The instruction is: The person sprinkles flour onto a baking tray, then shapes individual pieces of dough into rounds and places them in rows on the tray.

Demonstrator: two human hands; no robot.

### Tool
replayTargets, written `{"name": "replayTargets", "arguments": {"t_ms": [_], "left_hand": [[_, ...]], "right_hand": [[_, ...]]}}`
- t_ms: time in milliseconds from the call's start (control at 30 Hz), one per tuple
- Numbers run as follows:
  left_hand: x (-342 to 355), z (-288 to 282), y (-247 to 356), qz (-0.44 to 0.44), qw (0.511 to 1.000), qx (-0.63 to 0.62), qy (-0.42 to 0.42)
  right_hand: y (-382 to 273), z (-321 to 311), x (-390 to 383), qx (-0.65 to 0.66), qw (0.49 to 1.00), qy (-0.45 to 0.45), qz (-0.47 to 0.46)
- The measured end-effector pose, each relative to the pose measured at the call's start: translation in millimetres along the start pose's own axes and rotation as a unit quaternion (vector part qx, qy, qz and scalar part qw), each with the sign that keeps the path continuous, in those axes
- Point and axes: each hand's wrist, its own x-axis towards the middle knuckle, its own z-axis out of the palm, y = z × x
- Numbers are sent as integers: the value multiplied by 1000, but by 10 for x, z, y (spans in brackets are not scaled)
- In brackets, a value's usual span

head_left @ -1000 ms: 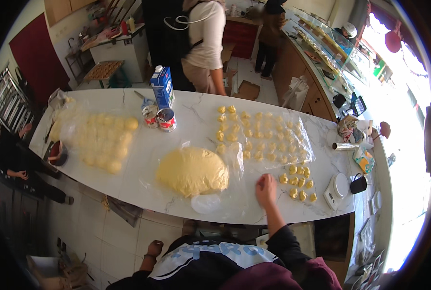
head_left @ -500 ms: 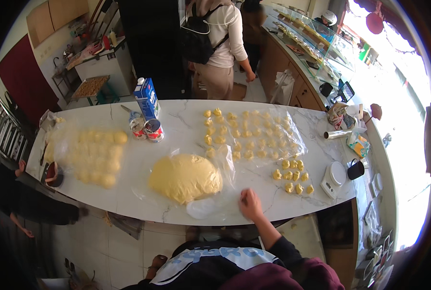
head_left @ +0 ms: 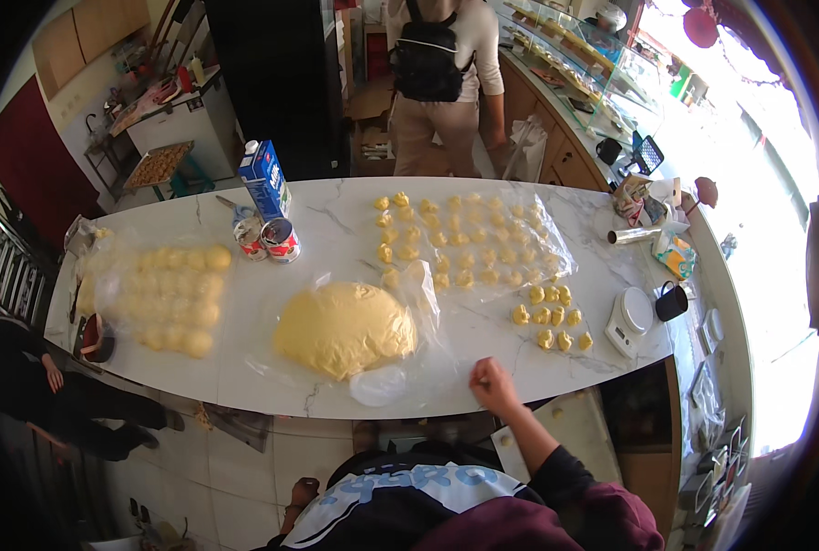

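Far left of frame I saw a dark bowl point(head_left: 94, 338) at the desk point(head_left: 354, 230) edge, beside it a seated person point(head_left: 56, 404) in black, lower left. On the left part of the desk lay a clear plastic sheet over big yellow dough balls point(head_left: 175, 298).

Upper left of centre: blue milk carton point(head_left: 264, 179) upright, two cans point(head_left: 270, 241) just below it, touching each other.

Centre: large yellow dough mound point(head_left: 343, 328) on clear plastic wrap point(head_left: 428, 303), a flap of wrap standing up at its right side. A round clear lid point(head_left: 378, 386) lay just below the mound near the front desk edge.

Right hand point(head_left: 494, 384) was at lower centre, at the front edge of the desk, just right of the lid and near the wrap's corner. Fingers curled in, loosely clenched; couldn't tell if it pinched anything. Left hand wasn't visible to me.

Upper centre-right: rows of small dough pieces point(head_left: 464, 243) on another plastic sheet. Right of that, a loose cluster of small yellow pieces point(head_left: 549, 317) bare on the desk. Further right: white kitchen scale point(head_left: 632, 317), black mug point(head_left: 672, 301), foil roll point(head_left: 633, 236).

Top of frame: a person with a black backpack point(head_left: 432, 55) stood behind the desk.
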Motion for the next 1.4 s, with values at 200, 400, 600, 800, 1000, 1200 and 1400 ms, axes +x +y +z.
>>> {"name": "replayTargets", "arguments": {"t_ms": [200, 400, 600, 800, 1000, 1200, 1400], "left_hand": [[-103, 4, -174, 13, 997, 22, -67], [-175, -16, -124, 55, 994, 90, -7], [-216, -53, -147, 94, 991, 69, -73], [-273, -159, 1, -48, 998, 21, -37], [-276, -186, 18, -2, 999, -36, -19], [-445, -524, 664, 126, 988, -46, 82], [-560, -991, 2149, 438, 858, 69, 260]], "right_hand": [[-54, 173, 571, -89, 992, 75, 39], [106, -99, 72, -37, 999, 14, -18], [13, 99, 504, -83, 992, 84, 38], [-251, -119, -99, -24, 994, 50, 93], [-133, -281, 140, -7, 993, 73, 94], [-190, 58, -21, 75, 994, -48, 66], [98, -182, 181, -109, 992, 67, -3]]}}
